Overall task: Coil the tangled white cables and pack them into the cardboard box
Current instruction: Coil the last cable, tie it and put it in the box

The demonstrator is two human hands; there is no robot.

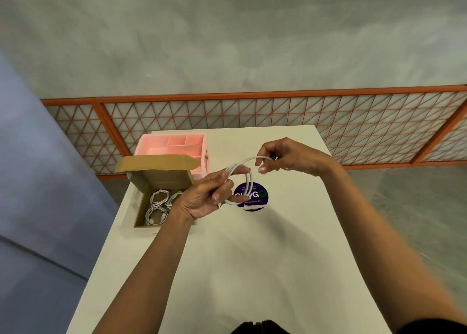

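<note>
left hand (209,194): pinching coiled white cable (249,179), held above table (252,258)
right hand (285,157): pinching the cable's loose run at loop top
cardboard box (164,179): open, left of coil, nearer left hand

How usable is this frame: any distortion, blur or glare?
Head view: wide-angle bending bows the orange railing and table edges; light is soft and even, no glare; the white cable between left hand and right hand looks slightly soft.
</note>
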